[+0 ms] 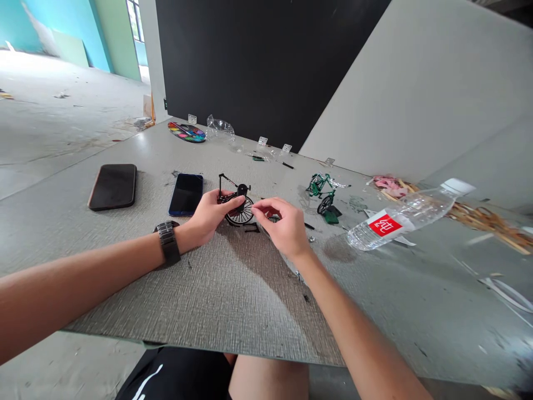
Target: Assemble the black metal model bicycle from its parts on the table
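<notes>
While left fingers clasp it — black miniature bicycle, thin-spoked wheel, right fingers pinched narrow.

Between the forearms, tabletop lies open; phone (very near left hand) and bottle obstruct outward.

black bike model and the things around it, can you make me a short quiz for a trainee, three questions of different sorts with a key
1. Multiple choice: which wrist wears the dark watch?
A) left
B) right
C) both
2. True or false: the left hand is holding the green model bicycle.
3. Fill in the missing word: the coloured patch on the label of the clear plastic bottle is ____.

Key:
1. A
2. False; it holds the black model bicycle.
3. red
</notes>
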Available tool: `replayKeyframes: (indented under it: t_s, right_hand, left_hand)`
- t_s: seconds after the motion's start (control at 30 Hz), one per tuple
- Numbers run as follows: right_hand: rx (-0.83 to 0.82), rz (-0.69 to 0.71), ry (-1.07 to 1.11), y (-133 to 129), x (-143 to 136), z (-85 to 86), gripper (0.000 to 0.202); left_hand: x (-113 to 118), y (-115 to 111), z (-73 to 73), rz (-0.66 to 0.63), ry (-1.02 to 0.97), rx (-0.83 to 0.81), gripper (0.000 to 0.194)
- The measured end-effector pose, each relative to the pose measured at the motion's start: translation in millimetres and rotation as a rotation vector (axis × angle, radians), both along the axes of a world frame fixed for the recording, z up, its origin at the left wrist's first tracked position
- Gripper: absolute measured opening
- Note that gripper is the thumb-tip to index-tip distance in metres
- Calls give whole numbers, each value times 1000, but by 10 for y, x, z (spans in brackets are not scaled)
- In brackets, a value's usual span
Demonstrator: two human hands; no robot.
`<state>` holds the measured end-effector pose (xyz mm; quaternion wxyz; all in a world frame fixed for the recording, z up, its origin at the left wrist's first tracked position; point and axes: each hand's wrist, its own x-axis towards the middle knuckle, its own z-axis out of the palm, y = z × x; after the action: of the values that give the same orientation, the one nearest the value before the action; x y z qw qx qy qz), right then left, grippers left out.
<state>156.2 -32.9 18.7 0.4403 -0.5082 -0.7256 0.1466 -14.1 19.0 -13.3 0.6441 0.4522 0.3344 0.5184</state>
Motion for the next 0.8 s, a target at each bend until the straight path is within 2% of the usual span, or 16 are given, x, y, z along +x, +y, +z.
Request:
replayKeyframes:
  t_s: [0.13, 0.37, 0.63, 0.8]
  right_hand:
    - [73, 4, -81, 7, 38, 15, 10]
    - [63, 17, 53, 15, 12, -59, 9]
    - [108, -31, -65, 27, 46, -50, 8]
    - [108, -2, -116, 40, 95, -27, 7]
  left_hand:
    - [1, 5, 3, -9, -23, -15, 29]
    - [-3, 17, -18, -12, -22, -7, 29]
    - [-11, 15, 1, -46, -15, -16, 27]
    - [-19, 8, 16, -72, 5, -34, 27]
